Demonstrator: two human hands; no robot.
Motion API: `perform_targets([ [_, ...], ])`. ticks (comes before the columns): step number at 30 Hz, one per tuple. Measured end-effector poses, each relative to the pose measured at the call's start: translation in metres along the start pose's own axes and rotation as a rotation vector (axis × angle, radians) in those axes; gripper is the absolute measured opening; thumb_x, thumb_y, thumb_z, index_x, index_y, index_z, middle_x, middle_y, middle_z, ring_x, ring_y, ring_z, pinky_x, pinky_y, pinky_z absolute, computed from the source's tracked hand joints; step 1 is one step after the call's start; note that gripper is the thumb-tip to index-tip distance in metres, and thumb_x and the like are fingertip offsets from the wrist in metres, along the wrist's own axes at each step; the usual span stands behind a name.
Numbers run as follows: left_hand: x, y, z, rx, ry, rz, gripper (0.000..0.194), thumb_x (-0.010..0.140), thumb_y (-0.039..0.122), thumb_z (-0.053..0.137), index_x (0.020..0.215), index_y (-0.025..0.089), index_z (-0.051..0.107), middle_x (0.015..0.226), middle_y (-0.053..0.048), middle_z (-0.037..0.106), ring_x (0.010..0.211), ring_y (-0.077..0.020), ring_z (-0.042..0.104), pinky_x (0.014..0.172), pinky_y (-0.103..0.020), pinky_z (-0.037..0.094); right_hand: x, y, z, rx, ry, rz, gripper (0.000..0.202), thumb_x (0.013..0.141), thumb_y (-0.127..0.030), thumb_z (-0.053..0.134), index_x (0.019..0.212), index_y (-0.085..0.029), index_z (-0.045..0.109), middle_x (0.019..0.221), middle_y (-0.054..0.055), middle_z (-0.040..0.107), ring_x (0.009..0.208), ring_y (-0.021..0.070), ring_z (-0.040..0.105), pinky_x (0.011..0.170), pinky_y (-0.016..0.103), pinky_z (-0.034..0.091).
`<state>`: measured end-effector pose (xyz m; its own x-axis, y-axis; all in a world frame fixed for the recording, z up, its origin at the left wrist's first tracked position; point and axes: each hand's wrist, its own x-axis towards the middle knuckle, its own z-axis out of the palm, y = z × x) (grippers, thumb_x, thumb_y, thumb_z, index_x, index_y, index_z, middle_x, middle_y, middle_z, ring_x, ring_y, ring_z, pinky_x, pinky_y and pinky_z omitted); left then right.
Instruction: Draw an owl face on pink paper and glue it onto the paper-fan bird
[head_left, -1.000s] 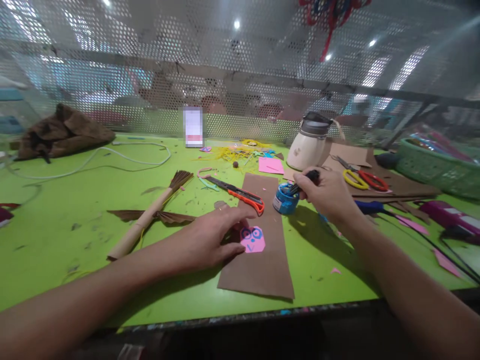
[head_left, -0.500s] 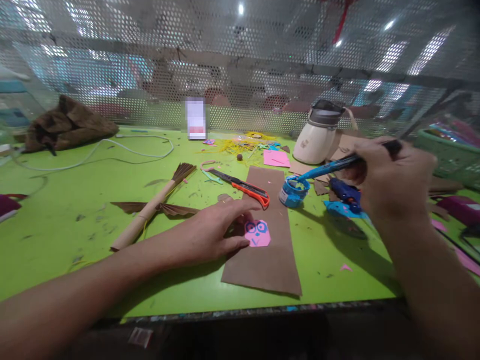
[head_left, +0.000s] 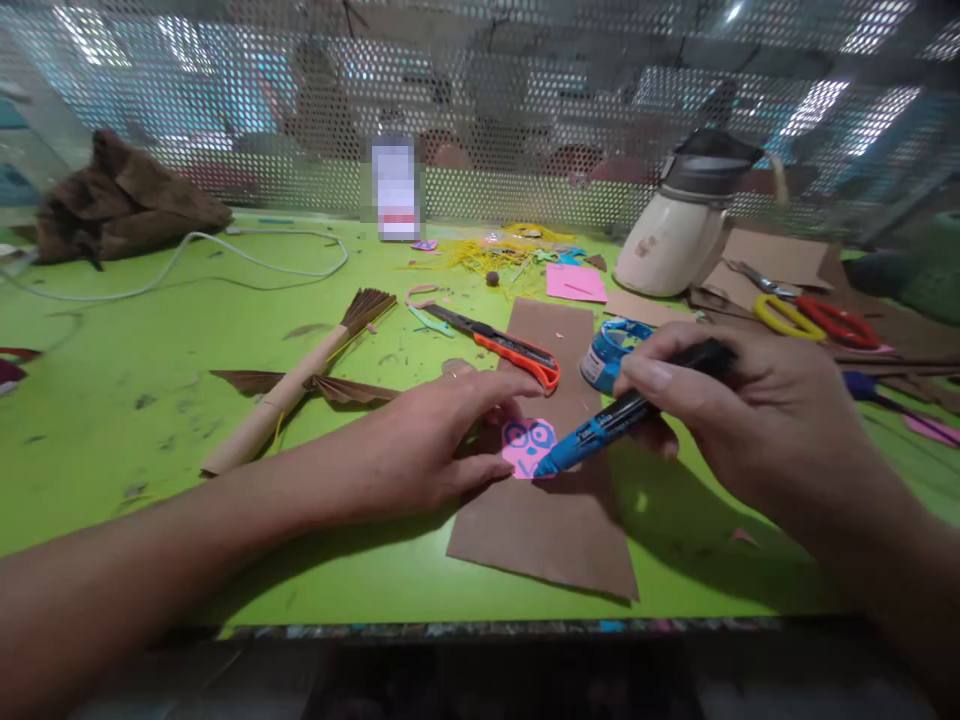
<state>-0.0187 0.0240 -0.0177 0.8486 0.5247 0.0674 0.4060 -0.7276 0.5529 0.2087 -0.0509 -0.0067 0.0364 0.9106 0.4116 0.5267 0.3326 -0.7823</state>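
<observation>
While our left hand (head_left: 431, 435) lies low with thumb and fingers spread apart at the left edge of a small pink paper (head_left: 531, 450), our right hand (head_left: 757, 415) pinches a black-and-blue marker (head_left: 600, 430) between thumb and fingers. We see the marker slanting down to the left, its blue tip at the paper's lower right part, beside the blue-drawn eyes, nose and mouth. The pink paper rests on a strip of brown cardboard (head_left: 544, 540), which lies flat on the green surface (head_left: 120, 360). Just beyond the left hand we have an orange-handled cutter (head_left: 517, 355), partly over the strip, and a blue-smeared jar (head_left: 602, 358) stands to the strip's right. To our left lies a brown paper tube (head_left: 262, 420) with pleated paper across it; farther off to the right stands a cream flask (head_left: 664, 240), with scissors (head_left: 823, 308) on cardboard near it.
</observation>
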Motion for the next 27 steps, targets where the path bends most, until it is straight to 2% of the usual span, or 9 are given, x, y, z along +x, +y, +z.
perform_targets([
  [11,-0.0006,-0.0002,0.001,0.033,0.019,0.01,0.057,0.084,0.023,0.065,0.137,0.025,0.045,0.099,-0.003,0.065,0.096,-0.0212,0.06,0.079,-0.03,0.046,0.0,-0.0024,0.0024,-0.094,-0.016,-0.041,0.021,0.087,-0.035,0.063,0.072,-0.02,0.065,0.05,-0.005,0.058,0.041,0.0088,0.052,0.04,0.02,0.04],
  [20,0.0005,0.0021,0.0008,0.018,0.023,-0.004,0.056,0.083,0.021,0.066,0.136,0.023,0.047,0.1,-0.003,0.065,0.097,-0.0215,0.06,0.08,-0.031,0.046,0.0007,-0.0029,0.0041,-0.107,-0.024,-0.046,0.022,0.086,-0.03,0.061,0.066,-0.022,0.064,0.05,-0.004,0.058,0.042,0.009,0.052,0.04,0.02,0.04],
  [27,0.0006,0.0028,-0.0001,0.021,0.018,-0.001,0.055,0.083,0.02,0.066,0.135,0.024,0.048,0.1,-0.003,0.065,0.095,-0.0209,0.059,0.079,-0.03,0.046,0.003,-0.0012,0.0038,-0.103,-0.006,-0.017,0.023,0.086,-0.032,0.06,0.066,-0.021,0.062,0.049,-0.004,0.055,0.042,0.0101,0.049,0.04,0.022,0.038],
])
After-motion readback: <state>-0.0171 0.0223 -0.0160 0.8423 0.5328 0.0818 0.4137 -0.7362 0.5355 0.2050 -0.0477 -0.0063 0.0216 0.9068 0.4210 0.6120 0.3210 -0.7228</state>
